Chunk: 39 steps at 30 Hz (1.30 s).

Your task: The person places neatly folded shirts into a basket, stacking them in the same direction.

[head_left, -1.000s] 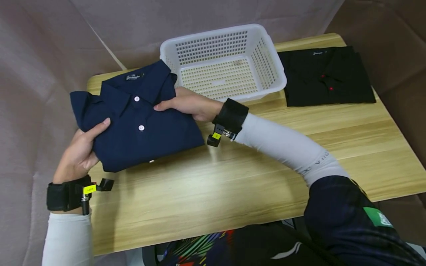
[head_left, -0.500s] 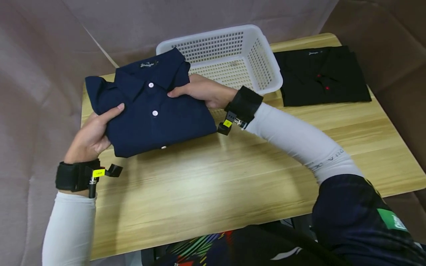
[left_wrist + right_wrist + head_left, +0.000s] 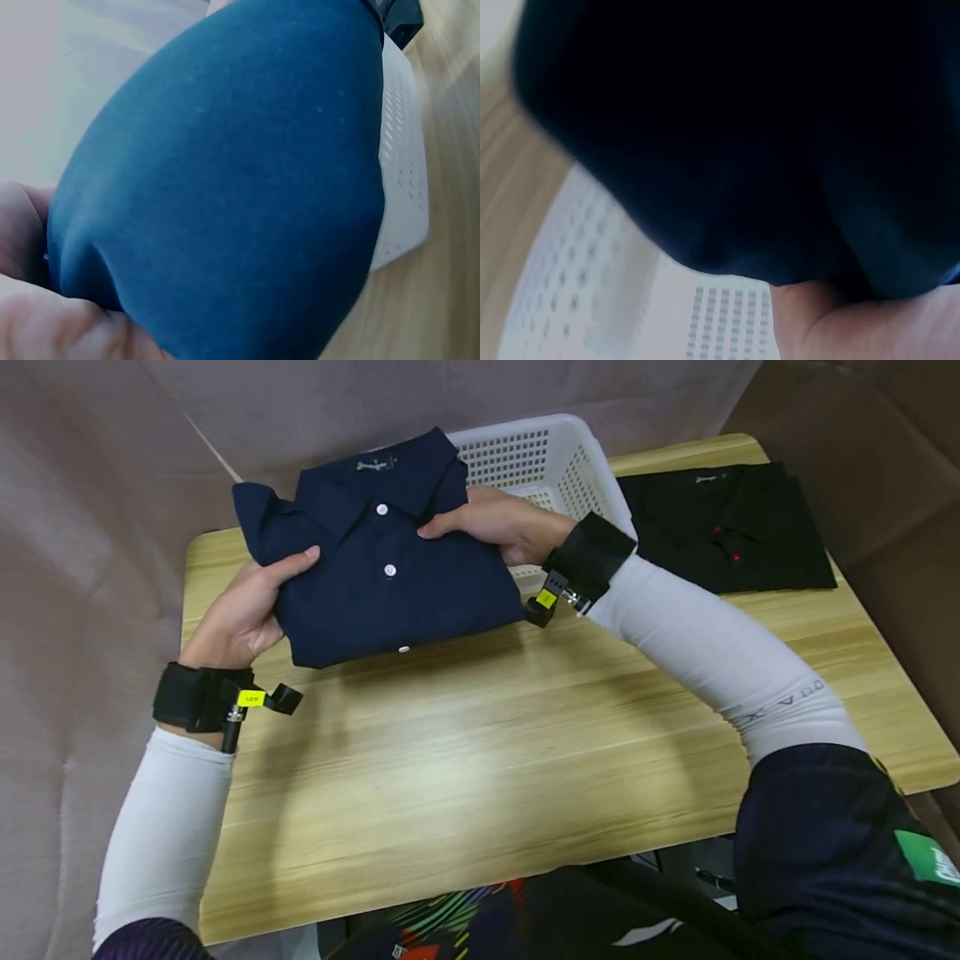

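A folded navy polo shirt (image 3: pixel 375 585), collar toward the back and white buttons facing up, is held up by both hands. My left hand (image 3: pixel 243 610) grips its left side, thumb on top and the other fingers hidden beneath. On the right side my right hand (image 3: pixel 510 522) pinches it the same way. In the head view the shirt covers the left part of a white plastic basket (image 3: pixel 592 485). The left wrist view is mostly filled by the shirt's underside (image 3: pixel 240 180), with the basket's wall (image 3: pixel 401 165) behind. Below the shirt, the right wrist view shows the basket's perforated floor (image 3: pixel 731 322).
A folded black shirt (image 3: pixel 765 543) with red buttons lies right of the basket on the wooden table (image 3: pixel 465 777). A grey fabric wall (image 3: pixel 337 402) rises behind the table, and brown fabric (image 3: pixel 885 485) hangs at the right.
Both hands have carried the folded navy polo shirt right and toward the back, from the table's left side to over the basket's left part. The black shirt stays in place.
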### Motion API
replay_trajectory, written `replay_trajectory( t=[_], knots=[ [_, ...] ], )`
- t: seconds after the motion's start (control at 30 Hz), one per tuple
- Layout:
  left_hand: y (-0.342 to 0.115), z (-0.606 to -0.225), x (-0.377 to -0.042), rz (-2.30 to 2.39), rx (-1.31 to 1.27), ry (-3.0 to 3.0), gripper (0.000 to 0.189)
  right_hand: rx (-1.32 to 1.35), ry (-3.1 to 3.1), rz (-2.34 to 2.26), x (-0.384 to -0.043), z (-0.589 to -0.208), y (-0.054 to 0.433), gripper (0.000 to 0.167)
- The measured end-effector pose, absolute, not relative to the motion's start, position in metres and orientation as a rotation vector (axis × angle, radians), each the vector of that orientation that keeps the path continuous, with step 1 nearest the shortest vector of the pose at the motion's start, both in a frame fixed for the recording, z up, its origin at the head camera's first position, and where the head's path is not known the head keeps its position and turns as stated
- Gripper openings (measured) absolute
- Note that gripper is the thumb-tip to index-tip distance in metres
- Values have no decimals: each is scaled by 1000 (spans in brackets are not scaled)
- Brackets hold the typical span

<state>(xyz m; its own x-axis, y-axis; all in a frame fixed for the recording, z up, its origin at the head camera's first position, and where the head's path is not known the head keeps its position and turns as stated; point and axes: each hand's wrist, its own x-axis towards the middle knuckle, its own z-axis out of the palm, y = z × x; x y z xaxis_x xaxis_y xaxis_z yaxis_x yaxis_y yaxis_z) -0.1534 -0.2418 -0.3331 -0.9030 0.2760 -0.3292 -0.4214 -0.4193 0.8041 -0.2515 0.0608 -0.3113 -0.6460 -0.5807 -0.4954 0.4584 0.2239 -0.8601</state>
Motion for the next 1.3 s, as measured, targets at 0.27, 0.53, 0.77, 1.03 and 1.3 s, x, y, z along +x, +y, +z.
replay_trajectory(
  t=[0.27,0.53,0.77,1.03,1.3],
  knots=[
    [-218,-329,-181,2303,-209,1375,28,-38,1721,-1517,-273,-304,82,28],
    [-192,-321,-210,2273,-208,1356,21,59,1811,-1497,-293,-301,102,36],
    [-170,-318,-234,2271,-251,1326,14,131,1886,-1470,-309,-301,118,38],
    [-152,-318,-255,2220,-345,1325,12,173,1953,-1406,-325,-300,130,37],
    [-138,-324,-268,2173,-421,1392,7,225,2138,-1247,-335,-301,135,33]
  ],
)
